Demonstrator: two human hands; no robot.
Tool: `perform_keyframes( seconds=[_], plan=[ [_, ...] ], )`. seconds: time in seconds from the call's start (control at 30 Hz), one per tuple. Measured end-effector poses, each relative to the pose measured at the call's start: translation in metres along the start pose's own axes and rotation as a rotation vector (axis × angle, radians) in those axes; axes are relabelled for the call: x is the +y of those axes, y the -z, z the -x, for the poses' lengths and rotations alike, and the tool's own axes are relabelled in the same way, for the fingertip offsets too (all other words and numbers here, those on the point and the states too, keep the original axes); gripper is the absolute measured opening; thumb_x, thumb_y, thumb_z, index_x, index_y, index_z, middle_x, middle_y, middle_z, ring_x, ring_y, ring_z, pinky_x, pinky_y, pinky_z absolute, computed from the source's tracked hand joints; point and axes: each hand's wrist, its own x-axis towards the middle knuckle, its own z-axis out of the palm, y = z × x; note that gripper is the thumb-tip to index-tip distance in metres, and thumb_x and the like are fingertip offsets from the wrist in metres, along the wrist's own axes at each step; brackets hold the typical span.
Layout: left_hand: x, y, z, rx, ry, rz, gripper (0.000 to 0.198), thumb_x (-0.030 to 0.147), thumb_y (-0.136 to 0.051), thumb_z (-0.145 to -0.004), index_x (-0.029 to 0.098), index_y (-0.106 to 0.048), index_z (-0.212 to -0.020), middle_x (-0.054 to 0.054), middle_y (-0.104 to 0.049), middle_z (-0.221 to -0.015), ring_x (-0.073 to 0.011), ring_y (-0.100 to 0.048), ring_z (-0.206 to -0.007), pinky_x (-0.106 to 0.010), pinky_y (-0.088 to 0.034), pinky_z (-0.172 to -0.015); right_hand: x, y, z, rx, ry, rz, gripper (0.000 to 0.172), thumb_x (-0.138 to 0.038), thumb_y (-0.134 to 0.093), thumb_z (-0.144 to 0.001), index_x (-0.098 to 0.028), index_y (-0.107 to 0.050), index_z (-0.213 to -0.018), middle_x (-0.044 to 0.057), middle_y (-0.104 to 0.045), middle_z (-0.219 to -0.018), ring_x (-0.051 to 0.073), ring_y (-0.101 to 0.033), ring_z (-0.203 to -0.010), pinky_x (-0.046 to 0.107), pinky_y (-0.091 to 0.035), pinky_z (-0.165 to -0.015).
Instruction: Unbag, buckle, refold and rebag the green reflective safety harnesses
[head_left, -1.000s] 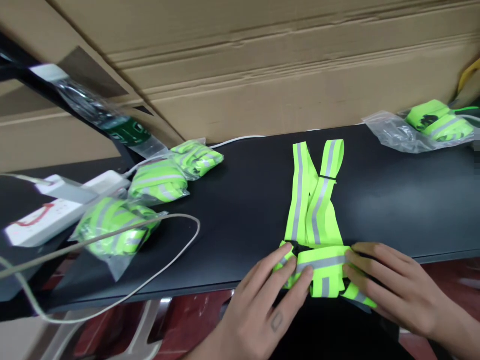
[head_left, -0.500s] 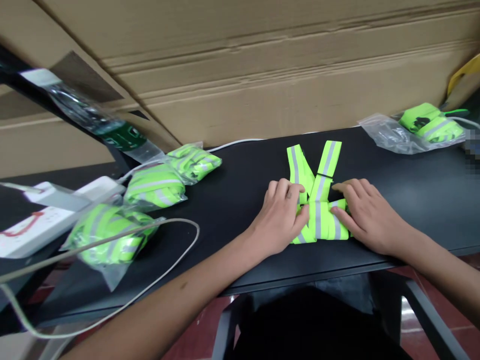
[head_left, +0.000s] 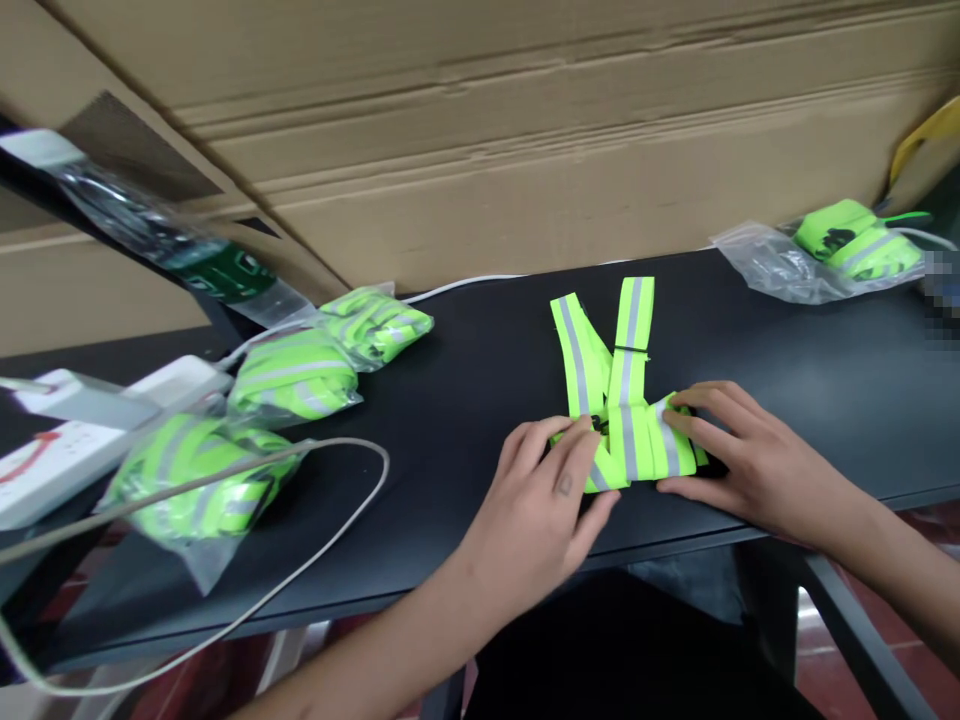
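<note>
A neon-green reflective strap vest [head_left: 626,385] with grey stripes lies partly folded on the black table [head_left: 787,380]. Two of its straps point away from me, joined by a thin black band. My left hand [head_left: 544,510] rests on the left side of the folded lower part, fingers pinching its edge. My right hand [head_left: 739,455] holds the right side of the fold, fingers curled round the fabric.
Three bagged green vests [head_left: 292,375] lie at the left, near a white power strip [head_left: 82,430] and a looping white cable [head_left: 330,540]. Another bagged vest [head_left: 855,245] sits at the far right. A cardboard wall [head_left: 525,150] stands behind. A plastic bottle [head_left: 150,235] leans at the left.
The lower part of the vest was folded up from the table's near edge onto the straps. My left hand has since slid back toward me; my right hand stays on the fold.
</note>
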Motion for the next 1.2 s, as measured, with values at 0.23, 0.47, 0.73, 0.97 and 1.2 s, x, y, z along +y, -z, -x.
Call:
perform_keyframes(
  seconds=[0.23, 0.47, 0.73, 0.97, 1.2],
  plan=[
    [-0.013, 0.006, -0.008, -0.056, 0.024, 0.136, 0.024, 0.032, -0.056, -0.100, 0.014, -0.056, -0.116, -0.012, -0.069, -0.115, -0.0270, -0.060, -0.106, -0.044, -0.054, -0.090, -0.004, 0.002, -0.003, -0.019, 0.039, 0.045, 0.033, -0.034, -0.053, -0.101, -0.007, -0.057, -0.119, 0.015, -0.068, -0.103, 0.028, -0.063, -0.096, 0.042, -0.056, -0.081],
    [-0.038, -0.007, -0.052, -0.079, 0.302, 0.407, 0.042, 0.034, -0.031, -0.107, 0.018, -0.059, -0.080, -0.005, -0.058, -0.092, -0.0174, -0.058, -0.085, -0.033, -0.049, -0.080, 0.022, 0.003, -0.034, -0.123, -0.194, -0.170, 0.037, -0.040, -0.033, -0.107, -0.018, -0.055, -0.088, 0.005, -0.058, -0.078, 0.019, -0.057, -0.071, 0.034, -0.047, -0.066],
    [-0.059, -0.046, -0.097, 0.056, 0.309, 0.052, 0.013, 0.027, -0.056, -0.098, 0.015, -0.060, -0.095, -0.007, -0.065, -0.093, -0.0209, -0.057, -0.088, -0.032, -0.046, -0.073, 0.053, -0.027, -0.051, 0.022, -0.205, 0.243, 0.034, -0.033, -0.037, -0.103, -0.012, -0.061, -0.092, 0.017, -0.060, -0.090, 0.028, -0.055, -0.085, 0.042, -0.046, -0.077],
    [-0.051, -0.033, -0.069, 0.092, -0.108, -0.194, 0.050, 0.050, -0.045, -0.101, 0.007, -0.069, -0.097, -0.015, -0.070, -0.091, -0.0258, -0.066, -0.085, -0.036, -0.054, -0.071, 0.048, -0.019, -0.040, 0.163, 0.117, 0.285, 0.023, -0.021, -0.049, -0.101, -0.015, -0.062, -0.083, 0.006, -0.063, -0.072, 0.019, -0.059, -0.068, 0.032, -0.046, -0.065],
    [-0.039, -0.015, -0.044, -0.018, -0.233, -0.267, 0.046, 0.033, -0.056, -0.097, -0.005, -0.059, -0.123, -0.020, -0.071, -0.102, -0.0294, -0.068, -0.091, -0.038, -0.059, -0.072, 0.038, -0.005, -0.023, 0.107, 0.243, 0.168, 0.051, -0.061, -0.058, -0.092, -0.010, -0.066, -0.098, 0.016, -0.070, -0.089, 0.027, -0.066, -0.083, 0.039, -0.052, -0.071]
  ],
)
